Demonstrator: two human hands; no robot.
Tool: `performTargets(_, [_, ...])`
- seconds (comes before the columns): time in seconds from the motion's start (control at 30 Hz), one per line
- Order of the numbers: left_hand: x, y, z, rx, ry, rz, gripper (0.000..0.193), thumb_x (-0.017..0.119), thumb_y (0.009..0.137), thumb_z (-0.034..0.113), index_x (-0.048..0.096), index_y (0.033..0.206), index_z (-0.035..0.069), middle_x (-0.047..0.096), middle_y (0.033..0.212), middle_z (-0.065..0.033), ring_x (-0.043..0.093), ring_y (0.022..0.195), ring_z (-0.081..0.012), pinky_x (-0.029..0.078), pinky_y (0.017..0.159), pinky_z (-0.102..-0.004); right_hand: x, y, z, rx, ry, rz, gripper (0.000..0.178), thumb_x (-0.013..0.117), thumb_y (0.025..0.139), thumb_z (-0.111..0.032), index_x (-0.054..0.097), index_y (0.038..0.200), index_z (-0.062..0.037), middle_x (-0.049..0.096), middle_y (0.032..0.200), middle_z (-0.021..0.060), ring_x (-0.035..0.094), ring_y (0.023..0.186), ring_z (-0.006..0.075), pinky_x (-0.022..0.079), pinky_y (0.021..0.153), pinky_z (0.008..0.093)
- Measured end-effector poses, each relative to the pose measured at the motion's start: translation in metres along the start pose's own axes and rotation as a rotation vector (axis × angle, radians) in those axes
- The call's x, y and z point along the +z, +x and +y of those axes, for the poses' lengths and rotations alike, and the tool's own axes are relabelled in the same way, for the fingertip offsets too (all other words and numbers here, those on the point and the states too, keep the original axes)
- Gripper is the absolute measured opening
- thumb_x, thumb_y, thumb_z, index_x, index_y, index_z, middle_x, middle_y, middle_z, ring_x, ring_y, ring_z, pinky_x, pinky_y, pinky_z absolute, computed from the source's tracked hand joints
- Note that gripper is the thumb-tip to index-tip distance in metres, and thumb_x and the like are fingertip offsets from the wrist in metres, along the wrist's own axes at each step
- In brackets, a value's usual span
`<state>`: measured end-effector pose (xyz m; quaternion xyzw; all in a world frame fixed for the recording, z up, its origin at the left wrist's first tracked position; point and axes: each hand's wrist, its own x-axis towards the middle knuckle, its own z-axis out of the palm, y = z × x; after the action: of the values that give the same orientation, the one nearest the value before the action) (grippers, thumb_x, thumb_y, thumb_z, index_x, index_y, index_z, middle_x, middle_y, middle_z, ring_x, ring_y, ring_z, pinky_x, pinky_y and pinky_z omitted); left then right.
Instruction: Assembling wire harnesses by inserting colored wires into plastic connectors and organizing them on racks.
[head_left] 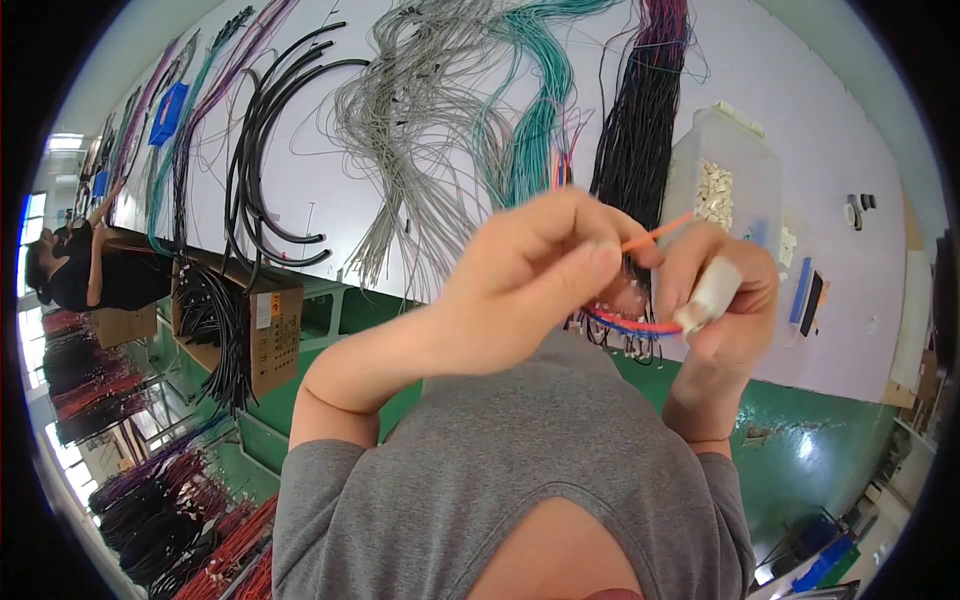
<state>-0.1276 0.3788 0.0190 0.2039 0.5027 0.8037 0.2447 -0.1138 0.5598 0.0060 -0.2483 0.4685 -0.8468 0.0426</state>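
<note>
White block (714,292), probably connector, tilted; orange wire (656,233) slanting; red-blue wires (637,325) leftward.

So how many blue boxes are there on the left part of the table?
2 that I can see: the nearer box at the upper left of the picture, and the farther box near the left end of the table. Others may be hidden.

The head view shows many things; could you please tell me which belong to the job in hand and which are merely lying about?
In use:
white block-shaped connector, in the right hand
thin orange wire, at the left hand
red and blue wires, running to the connector

Apparently just lying about:
thick black curved tubes
loose grey wire bundle
blue rectangular box
brown cardboard box
</note>
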Motion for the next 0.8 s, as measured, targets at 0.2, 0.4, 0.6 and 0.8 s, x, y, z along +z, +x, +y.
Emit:
performTargets(0.2, [0.002, -0.013, -0.016, 0.018, 0.042, -0.113, 0.008, 0.037, 0.085, 0.006, 0.04, 0.084, -0.001, 0.053, 0.086, -0.02, 0.055, 0.068, -0.0177, 0.046, 0.063, -0.0286, 0.004, -0.01, 0.002, 0.024, -0.018, 0.37, 0.021, 0.065, 0.066, -0.012, 0.05, 0.076, -0.0001, 0.049, 0.081, 0.0126, 0.048, 0.059, 0.0116, 0.041, 0.05, 0.0181])
performTargets(0.4, [0.001, -0.013, -0.019, 0.007, 0.043, -0.094, 0.006, 0.037, 0.084, 0.003, 0.041, 0.084, -0.001, 0.053, 0.086, -0.0195, 0.055, 0.068, -0.0182, 0.047, 0.063, -0.0277, 0.001, -0.008, 0.001, 0.027, 0.158, 0.32, 0.018, 0.06, 0.075, -0.013, 0.048, 0.084, -0.0034, 0.039, 0.086, 0.0078, 0.036, 0.067, 0.0098, 0.033, 0.056, 0.018])
performTargets(0.6, [0.002, -0.012, -0.019, 0.023, 0.108, -0.086, 0.006, 0.037, 0.084, 0.003, 0.042, 0.083, -0.002, 0.053, 0.084, -0.0185, 0.055, 0.068, -0.0179, 0.046, 0.062, -0.0268, 0.003, -0.008, 0.0, 0.036, 0.11, 0.328, 0.02, 0.06, 0.075, -0.013, 0.048, 0.086, -0.002, 0.041, 0.087, 0.0094, 0.039, 0.065, 0.0095, 0.036, 0.054, 0.018])
performTargets(0.8, [0.001, -0.013, -0.018, 0.008, 0.126, -0.078, 0.006, 0.037, 0.084, 0.003, 0.041, 0.082, -0.001, 0.053, 0.083, -0.0181, 0.055, 0.069, -0.0173, 0.046, 0.061, -0.0264, 0.002, -0.009, 0.0, 0.004, -0.041, 0.358, 0.02, 0.061, 0.074, -0.013, 0.048, 0.083, -0.0013, 0.044, 0.086, 0.0109, 0.042, 0.058, 0.0101, 0.037, 0.051, 0.0199])
